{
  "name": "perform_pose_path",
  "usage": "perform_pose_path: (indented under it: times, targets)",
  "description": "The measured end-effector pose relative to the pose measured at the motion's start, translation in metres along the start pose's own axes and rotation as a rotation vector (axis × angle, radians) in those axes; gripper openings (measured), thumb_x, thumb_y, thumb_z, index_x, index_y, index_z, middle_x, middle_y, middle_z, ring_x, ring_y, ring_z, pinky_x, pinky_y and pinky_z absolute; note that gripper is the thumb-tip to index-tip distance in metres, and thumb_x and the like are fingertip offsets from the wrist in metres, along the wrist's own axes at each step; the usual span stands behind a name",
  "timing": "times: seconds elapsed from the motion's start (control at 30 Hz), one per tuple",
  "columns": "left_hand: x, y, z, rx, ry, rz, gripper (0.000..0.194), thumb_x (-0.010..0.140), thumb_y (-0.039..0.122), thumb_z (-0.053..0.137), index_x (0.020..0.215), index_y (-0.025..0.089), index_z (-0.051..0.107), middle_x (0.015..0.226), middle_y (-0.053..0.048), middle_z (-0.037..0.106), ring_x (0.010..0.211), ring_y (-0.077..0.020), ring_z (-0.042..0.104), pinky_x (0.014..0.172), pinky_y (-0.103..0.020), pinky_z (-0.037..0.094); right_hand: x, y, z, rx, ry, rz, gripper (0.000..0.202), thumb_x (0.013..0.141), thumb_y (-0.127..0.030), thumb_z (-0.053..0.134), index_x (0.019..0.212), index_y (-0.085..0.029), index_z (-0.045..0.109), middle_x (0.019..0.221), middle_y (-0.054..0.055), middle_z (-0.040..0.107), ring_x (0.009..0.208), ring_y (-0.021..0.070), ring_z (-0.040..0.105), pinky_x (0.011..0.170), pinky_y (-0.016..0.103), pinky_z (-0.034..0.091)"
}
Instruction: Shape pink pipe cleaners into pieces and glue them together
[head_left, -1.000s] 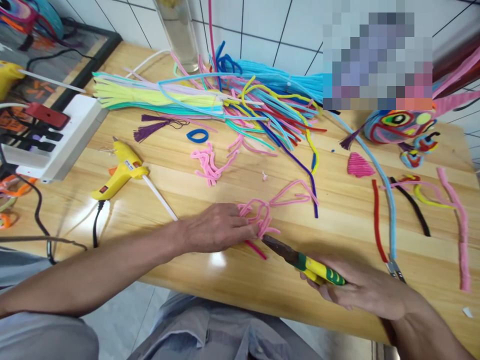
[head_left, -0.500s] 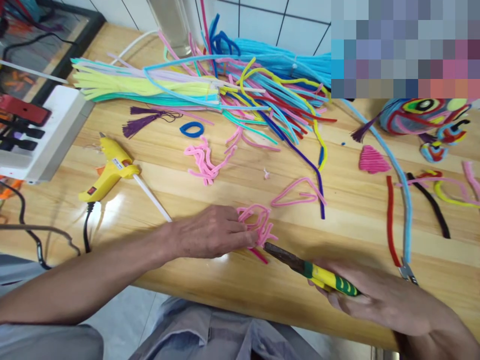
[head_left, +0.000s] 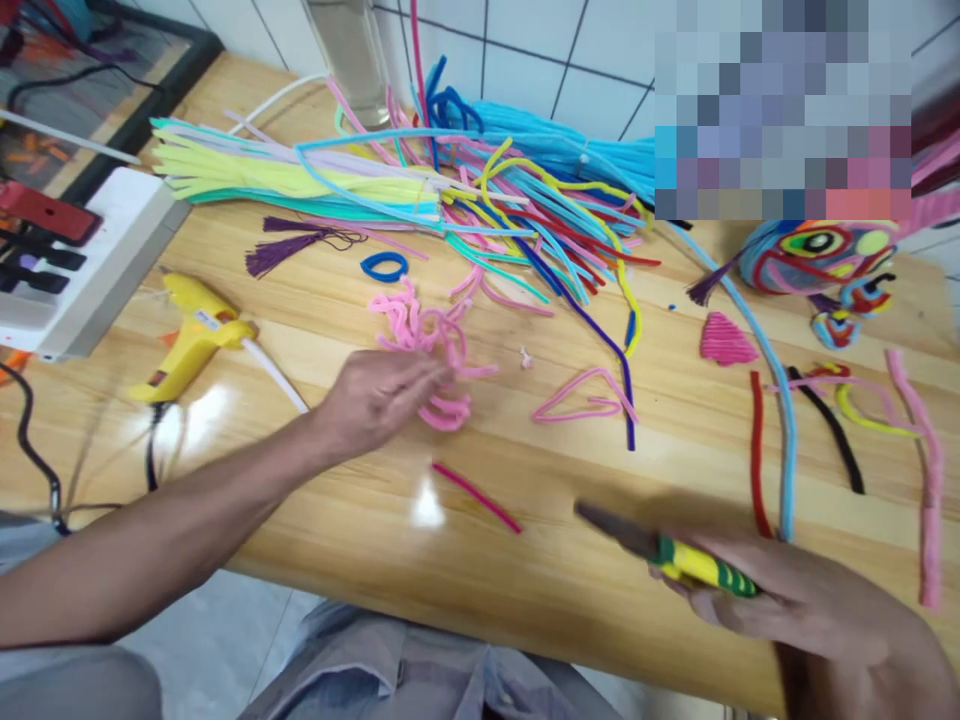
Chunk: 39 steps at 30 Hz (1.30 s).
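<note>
My left hand [head_left: 390, 395] has its fingers pinched on a looped bundle of pink pipe cleaners [head_left: 448, 345], which overlaps another curly pink piece [head_left: 401, 312] on the wooden table [head_left: 360, 540]. At the right, my right hand [head_left: 765, 585] is wrapped round yellow and green pliers [head_left: 697, 565], whose dark jaws point left over the table. A short magenta stem [head_left: 476, 497] lies between the two hands. Beyond it rests a pink stem bent into a triangle [head_left: 577, 397].
A yellow glue gun [head_left: 187, 335] and a white power strip [head_left: 82, 260] are at the left. Bundles of coloured pipe cleaners [head_left: 300, 175] line the back. A colourful mask-like piece [head_left: 817, 250] and loose stems lie at the right.
My left hand has moved left and away from me with the pink bundle, off the plier tips. The magenta stem now lies uncovered. The pliers have shifted slightly right.
</note>
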<state>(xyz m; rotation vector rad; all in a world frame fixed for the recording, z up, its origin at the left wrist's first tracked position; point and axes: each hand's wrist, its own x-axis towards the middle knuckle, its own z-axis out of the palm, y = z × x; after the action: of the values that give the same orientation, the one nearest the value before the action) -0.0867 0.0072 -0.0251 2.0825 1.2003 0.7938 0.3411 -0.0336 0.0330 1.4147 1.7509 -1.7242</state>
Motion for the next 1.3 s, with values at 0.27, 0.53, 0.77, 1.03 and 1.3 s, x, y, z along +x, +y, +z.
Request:
perform_pose_path:
  times: [0.27, 0.53, 0.77, 1.03, 1.3]
  targets:
    - [0.016, 0.005, -0.01, 0.179, 0.11, 0.053, 0.036, 0.109, 0.044, 0.052, 0.103, 0.023, 0.081, 0.09, -0.003, 0.083, 0.078, -0.0149, 0.078, 0.076, -0.023, 0.058, 0.007, -0.012, -0.003, 0.475, -0.064, -0.076, 0.055, 0.086, -0.066, 0.073, 0.118, -0.022, 0.076, 0.083, 0.007, 0.067, 0.071, 0.0218, 0.063, 0.071, 0.038, 0.056]
    - [0.021, 0.014, 0.001, 0.127, 0.149, 0.115, 0.04, 0.11, 0.046, 0.05, 0.096, 0.018, 0.076, 0.082, -0.004, 0.078, 0.071, -0.0138, 0.071, 0.069, -0.022, 0.051, 0.011, -0.033, 0.006, 0.47, 0.134, -0.23, 0.044, 0.083, -0.054, 0.076, 0.109, -0.018, 0.079, 0.108, 0.013, 0.076, 0.101, 0.0281, 0.068, 0.092, 0.041, 0.053]
    - [0.025, 0.039, 0.002, -0.055, 0.136, 0.084, 0.034, 0.108, 0.042, 0.049, 0.092, 0.019, 0.068, 0.073, 0.0, 0.069, 0.065, -0.0127, 0.06, 0.066, -0.024, 0.046, -0.019, -0.051, 0.004, 0.319, 0.464, -0.148, 0.045, 0.075, -0.057, 0.078, 0.097, -0.018, 0.078, 0.107, 0.012, 0.079, 0.079, 0.0229, 0.064, 0.072, 0.035, 0.053]
    - [0.035, 0.057, 0.006, -0.649, 0.008, -0.139, 0.035, 0.099, 0.052, 0.056, 0.103, 0.017, 0.061, 0.102, -0.008, 0.08, 0.049, -0.0066, 0.046, 0.051, -0.024, 0.042, 0.006, -0.044, -0.007, -0.389, 0.998, 0.337, 0.04, 0.094, -0.057, 0.053, 0.096, -0.02, 0.07, 0.09, 0.015, 0.078, 0.085, 0.0307, 0.072, 0.072, 0.038, 0.05]
    - [0.037, 0.067, 0.017, -0.738, -0.053, -0.122, 0.035, 0.099, 0.051, 0.058, 0.1, 0.016, 0.062, 0.1, -0.009, 0.08, 0.048, -0.0053, 0.044, 0.05, -0.024, 0.039, 0.027, -0.082, 0.023, -0.435, 1.386, -0.12, 0.035, 0.097, -0.047, 0.061, 0.115, -0.021, 0.076, 0.122, 0.017, 0.076, 0.107, 0.0314, 0.073, 0.091, 0.046, 0.058]
